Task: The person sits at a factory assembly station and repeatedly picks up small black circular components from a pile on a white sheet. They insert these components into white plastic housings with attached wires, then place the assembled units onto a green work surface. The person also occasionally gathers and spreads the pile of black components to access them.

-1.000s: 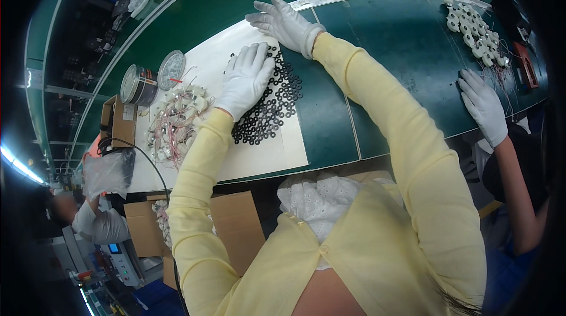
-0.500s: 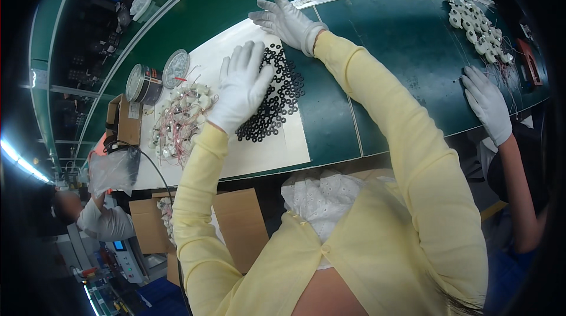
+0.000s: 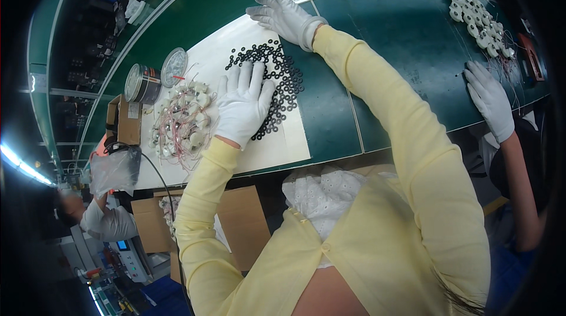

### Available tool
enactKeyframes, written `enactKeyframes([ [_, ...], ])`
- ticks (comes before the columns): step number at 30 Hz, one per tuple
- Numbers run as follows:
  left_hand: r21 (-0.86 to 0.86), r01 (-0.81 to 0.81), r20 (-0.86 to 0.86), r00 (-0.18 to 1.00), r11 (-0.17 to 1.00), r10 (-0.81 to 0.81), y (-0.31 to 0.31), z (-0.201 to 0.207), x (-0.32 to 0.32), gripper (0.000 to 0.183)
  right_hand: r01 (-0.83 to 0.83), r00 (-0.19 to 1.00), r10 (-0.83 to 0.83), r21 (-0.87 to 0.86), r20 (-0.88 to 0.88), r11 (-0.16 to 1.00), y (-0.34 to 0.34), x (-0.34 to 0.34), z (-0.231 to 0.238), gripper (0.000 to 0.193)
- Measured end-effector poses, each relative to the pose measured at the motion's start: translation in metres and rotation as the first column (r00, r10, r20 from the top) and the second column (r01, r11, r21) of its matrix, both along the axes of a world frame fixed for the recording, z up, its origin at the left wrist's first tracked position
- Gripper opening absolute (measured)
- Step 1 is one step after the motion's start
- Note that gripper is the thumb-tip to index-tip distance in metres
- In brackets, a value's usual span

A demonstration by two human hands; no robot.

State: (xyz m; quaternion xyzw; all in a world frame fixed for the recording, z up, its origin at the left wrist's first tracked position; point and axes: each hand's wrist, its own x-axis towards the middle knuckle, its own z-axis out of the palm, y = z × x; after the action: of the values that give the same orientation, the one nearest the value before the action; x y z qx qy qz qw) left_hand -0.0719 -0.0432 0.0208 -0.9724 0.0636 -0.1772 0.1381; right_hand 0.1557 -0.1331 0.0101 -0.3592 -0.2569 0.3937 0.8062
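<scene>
Small black rings (image 3: pixel 287 83) lie spread in a single loose layer on a white sheet (image 3: pixel 289 146), some reaching its right edge. My left hand (image 3: pixel 243 101), in a white glove, lies palm down on the rings with fingers stretched toward the far side; it covers part of them. At the far edge of the sheet, my right hand (image 3: pixel 283 16), also gloved, is held with fingers extended and thumb apart, holding nothing. Left of my left hand sits a heap of white round parts with thin red and white wires (image 3: pixel 184 118).
A metal tin (image 3: pixel 143 84), a round clear lid (image 3: pixel 175 68) and a cardboard box (image 3: pixel 125 118) stand at the left. An open carton (image 3: pixel 243 221) is below the table edge. At right, a co-worker's gloved hand (image 3: pixel 489 101) rests near more white wired parts (image 3: pixel 480 24).
My left hand has slid down toward me, uncovering rings at the far side and covering those nearer. My right hand has barely moved.
</scene>
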Motion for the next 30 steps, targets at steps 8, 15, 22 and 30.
enactKeyframes([
  [8,0.031,-0.041,0.027,0.999,0.999,0.041,-0.014,0.013,0.003,0.042,0.005,1.000,-0.005,-0.001,-0.013,1.000,-0.001,-0.003,0.003,0.095],
  [15,0.002,0.051,-0.068,0.996,0.999,-0.051,-0.014,0.018,0.004,0.034,-0.003,0.999,0.002,-0.016,-0.035,1.000,-0.002,-0.002,0.001,0.092],
  [22,-0.086,0.068,0.046,0.997,0.994,-0.064,-0.030,0.013,-0.003,0.035,0.001,1.000,-0.001,-0.001,0.015,1.000,0.001,0.001,-0.005,0.092],
  [30,0.009,-0.028,0.082,0.996,1.000,0.027,0.000,0.016,-0.008,0.046,0.009,1.000,-0.009,0.007,0.001,1.000,0.003,0.000,-0.003,0.093],
])
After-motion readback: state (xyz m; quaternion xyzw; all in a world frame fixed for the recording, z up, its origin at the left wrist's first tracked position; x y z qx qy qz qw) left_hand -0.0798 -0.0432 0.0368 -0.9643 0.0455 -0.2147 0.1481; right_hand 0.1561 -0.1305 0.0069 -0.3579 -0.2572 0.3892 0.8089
